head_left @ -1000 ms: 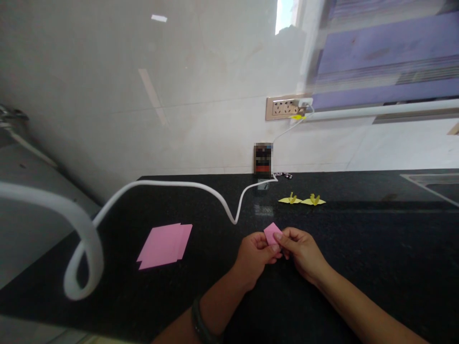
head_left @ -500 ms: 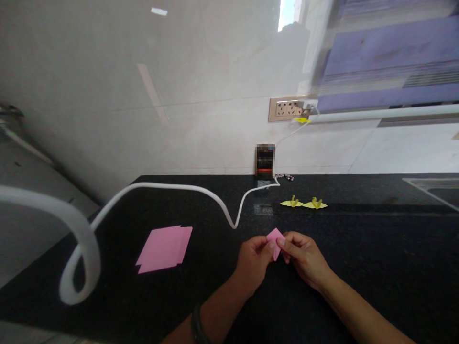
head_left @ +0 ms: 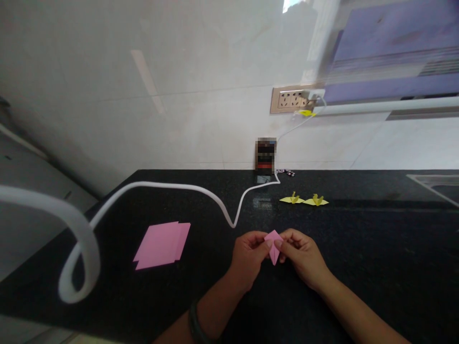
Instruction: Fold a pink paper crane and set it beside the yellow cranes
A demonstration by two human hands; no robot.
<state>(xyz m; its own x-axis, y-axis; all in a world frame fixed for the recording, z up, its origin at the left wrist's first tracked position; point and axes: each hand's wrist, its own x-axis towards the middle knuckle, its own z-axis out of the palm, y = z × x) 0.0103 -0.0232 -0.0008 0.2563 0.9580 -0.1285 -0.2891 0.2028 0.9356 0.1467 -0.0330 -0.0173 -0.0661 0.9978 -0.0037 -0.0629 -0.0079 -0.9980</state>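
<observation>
A small folded pink paper (head_left: 274, 244) is held between both hands just above the black countertop (head_left: 376, 248). My left hand (head_left: 248, 258) pinches its left edge with thumb and fingers. My right hand (head_left: 303, 255) pinches its right edge. The paper is a narrow pointed shape with its tip pointing down. A dark band sits on my left wrist.
A stack of pink paper sheets (head_left: 161, 244) lies to the left. Two yellow folded paper figures (head_left: 304, 199) sit further back. A white cable (head_left: 172, 188) loops across the counter to a small device (head_left: 266, 157) against the wall, below a socket plate (head_left: 292, 99). A sink edge (head_left: 435, 181) shows far right.
The pink paper has turned from a flat square flap into a narrower shape pointing down. Both hands stayed together and shifted slightly toward me.
</observation>
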